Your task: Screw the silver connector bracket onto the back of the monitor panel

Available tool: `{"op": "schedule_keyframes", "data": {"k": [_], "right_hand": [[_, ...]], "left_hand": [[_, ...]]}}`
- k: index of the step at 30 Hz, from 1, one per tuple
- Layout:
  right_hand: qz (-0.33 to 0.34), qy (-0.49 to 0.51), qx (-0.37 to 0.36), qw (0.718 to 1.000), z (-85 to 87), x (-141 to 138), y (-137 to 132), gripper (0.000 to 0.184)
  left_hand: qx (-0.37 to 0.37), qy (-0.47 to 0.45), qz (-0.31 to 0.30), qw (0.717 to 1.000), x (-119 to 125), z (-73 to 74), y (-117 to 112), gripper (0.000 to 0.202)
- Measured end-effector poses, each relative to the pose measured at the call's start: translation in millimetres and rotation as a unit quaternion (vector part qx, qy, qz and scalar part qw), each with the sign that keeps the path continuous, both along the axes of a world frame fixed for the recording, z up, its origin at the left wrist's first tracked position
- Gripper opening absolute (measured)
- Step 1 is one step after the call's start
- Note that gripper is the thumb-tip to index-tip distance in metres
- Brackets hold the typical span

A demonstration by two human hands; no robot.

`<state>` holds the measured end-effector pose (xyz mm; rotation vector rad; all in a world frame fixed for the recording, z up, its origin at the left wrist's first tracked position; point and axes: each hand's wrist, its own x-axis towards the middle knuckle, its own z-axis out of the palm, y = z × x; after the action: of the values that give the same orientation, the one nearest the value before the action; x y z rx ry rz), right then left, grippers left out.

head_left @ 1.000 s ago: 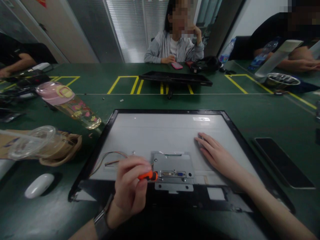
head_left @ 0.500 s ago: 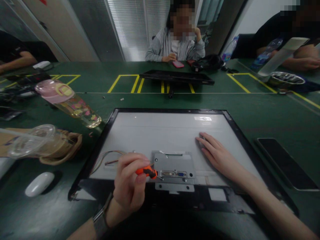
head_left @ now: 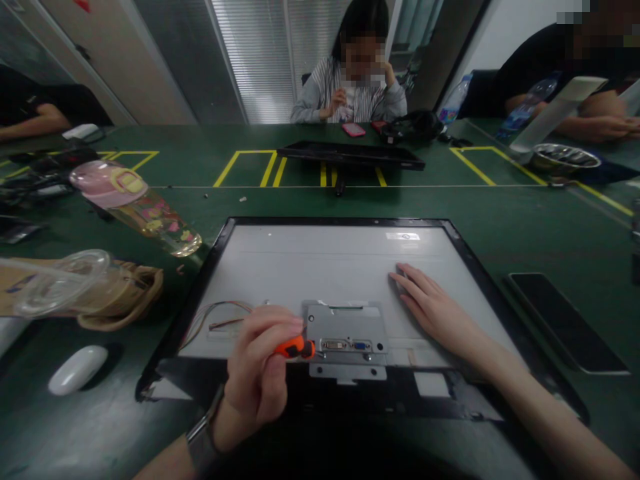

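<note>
My left hand [head_left: 260, 367] is closed around an orange and black screwdriver [head_left: 296, 347]. Its tip meets the lower left of a metal bracket [head_left: 350, 325], near a screw beside the white and blue video ports [head_left: 345, 345]. The bracket sits at the front middle of an opened monitor panel [head_left: 310, 260], which lies face down with a pale back and black frame. Flat on the panel's right side rests my right hand [head_left: 440, 310], fingers stretched out, holding nothing. Thin coloured wires [head_left: 210, 313] lie on the panel just left of my left hand.
Left of the panel are a pink-lidded bottle [head_left: 135, 207], a plastic cup [head_left: 75, 287] and a white mouse [head_left: 77, 370]. To the right lies a black phone [head_left: 565, 323]. A dark flat monitor part [head_left: 350, 155] is beyond the panel, with people seated around the table.
The screwdriver handle has turned slightly in my left hand, its tip staying by the bracket. My right hand stays in place. The person opposite has raised a hand off the table.
</note>
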<state>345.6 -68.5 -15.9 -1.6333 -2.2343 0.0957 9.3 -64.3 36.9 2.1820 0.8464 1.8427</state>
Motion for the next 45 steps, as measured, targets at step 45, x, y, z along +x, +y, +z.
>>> {"op": "schedule_keyframes", "data": {"k": [45], "right_hand": [[0.005, -0.030, 0.001, 1.000, -1.3, 3.5, -2.2, 0.042]], "left_hand": [[-0.002, 0.041, -0.052, 0.998, -4.3, 12.6, 1.0, 0.037]]}}
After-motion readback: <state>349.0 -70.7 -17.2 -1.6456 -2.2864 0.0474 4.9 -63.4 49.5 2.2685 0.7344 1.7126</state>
